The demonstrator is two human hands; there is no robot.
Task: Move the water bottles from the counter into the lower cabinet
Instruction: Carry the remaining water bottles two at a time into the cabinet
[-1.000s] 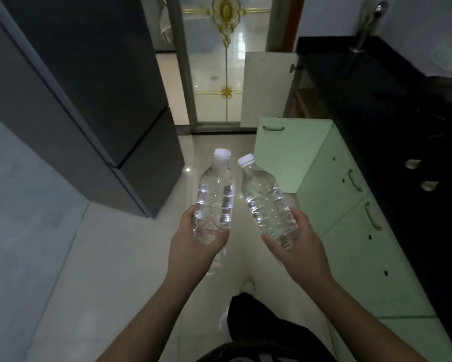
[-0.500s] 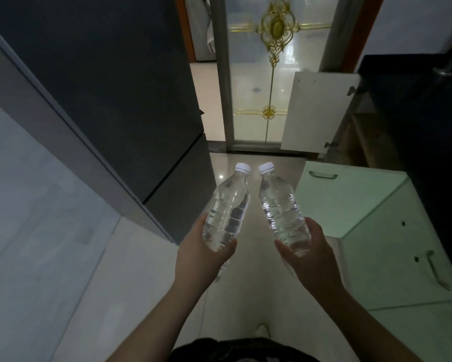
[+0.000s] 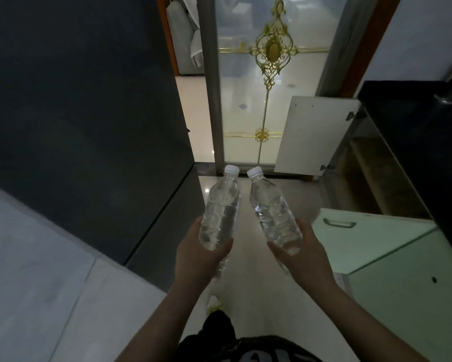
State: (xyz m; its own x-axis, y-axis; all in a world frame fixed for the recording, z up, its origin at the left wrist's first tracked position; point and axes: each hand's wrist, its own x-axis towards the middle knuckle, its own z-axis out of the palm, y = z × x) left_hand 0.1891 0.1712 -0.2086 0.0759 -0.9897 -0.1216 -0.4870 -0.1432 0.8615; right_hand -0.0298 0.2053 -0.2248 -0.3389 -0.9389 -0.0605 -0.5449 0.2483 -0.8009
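I carry two clear water bottles with white caps in front of me, caps pointing away. My left hand (image 3: 197, 253) grips the base of the left bottle (image 3: 221, 211). My right hand (image 3: 302, 253) grips the base of the right bottle (image 3: 272, 212). Ahead on the right, a lower cabinet (image 3: 373, 176) stands open under the black counter (image 3: 415, 131), its shelves dim inside. Its white door (image 3: 311, 134) is swung out toward the glass door.
A pale green cabinet door (image 3: 368, 239) with a metal handle juts out at my right, with closed green cabinet fronts (image 3: 413, 296) nearer me. A tall dark fridge (image 3: 89, 113) fills the left. A glass door with gold ornament (image 3: 269, 87) closes the aisle ahead.
I have walked forward along the aisle with both bottles held the same way. The open cabinet and its white door are nearer, and the green door has slid toward my right side.
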